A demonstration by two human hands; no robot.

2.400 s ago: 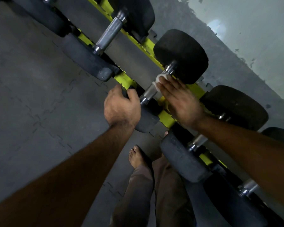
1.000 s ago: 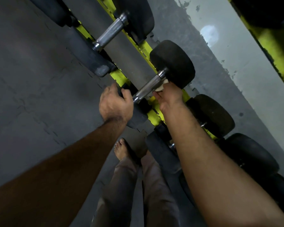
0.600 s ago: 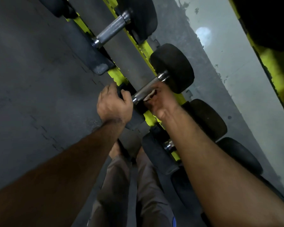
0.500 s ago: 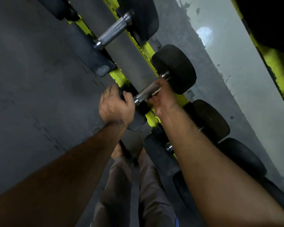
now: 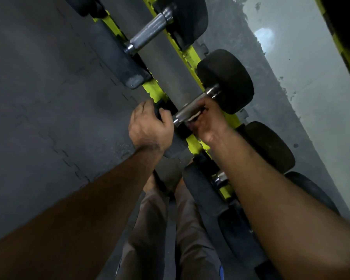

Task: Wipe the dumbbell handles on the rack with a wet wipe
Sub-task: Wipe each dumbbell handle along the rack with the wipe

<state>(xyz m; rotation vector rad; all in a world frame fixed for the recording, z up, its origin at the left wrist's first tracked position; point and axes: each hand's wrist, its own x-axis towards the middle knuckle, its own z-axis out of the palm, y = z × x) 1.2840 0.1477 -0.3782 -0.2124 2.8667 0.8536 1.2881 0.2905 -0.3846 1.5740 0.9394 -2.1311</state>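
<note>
1. The right hand (image 5: 205, 120) curls around the steel dumbbell handle (image 5: 192, 110), pressing the wet wipe (image 5: 194, 116) (only a pale strip shows) on it.
2. The left hand (image 5: 150, 126) grips the near dumbbell head (image 5: 176, 144) at the front rail of the yellow rack (image 5: 154, 89).

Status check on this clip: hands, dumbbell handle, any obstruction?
Left hand grips near weight head. Right hand wraps wet wipe round dumbbell handle. Nothing blocking handle.
</note>
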